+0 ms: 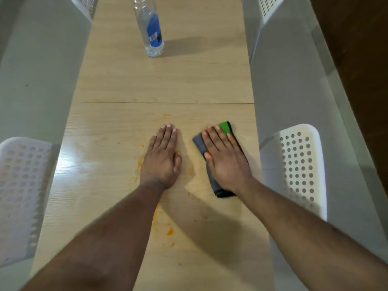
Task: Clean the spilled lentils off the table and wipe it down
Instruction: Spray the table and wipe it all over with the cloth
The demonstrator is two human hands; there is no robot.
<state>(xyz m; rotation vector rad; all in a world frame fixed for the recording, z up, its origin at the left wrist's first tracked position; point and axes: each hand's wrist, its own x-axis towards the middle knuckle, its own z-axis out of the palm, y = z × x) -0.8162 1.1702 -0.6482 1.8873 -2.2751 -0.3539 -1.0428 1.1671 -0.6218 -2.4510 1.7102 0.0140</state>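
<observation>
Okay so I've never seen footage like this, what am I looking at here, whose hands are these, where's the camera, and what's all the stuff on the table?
There is no machine here. A person wears one camera on the head, which looks forward and down, so the arms come in from the bottom edge. Both hands lie flat on a light wooden table. The left hand rests bare on the wood. The right hand presses straight fingers on a folded grey cloth with a green patch; nothing is gripped. Orange smears mark the wood around and nearer than the left hand. Farther off stands a clear plastic bottle with a blue label. White perforated chairs stand along both sides.
</observation>
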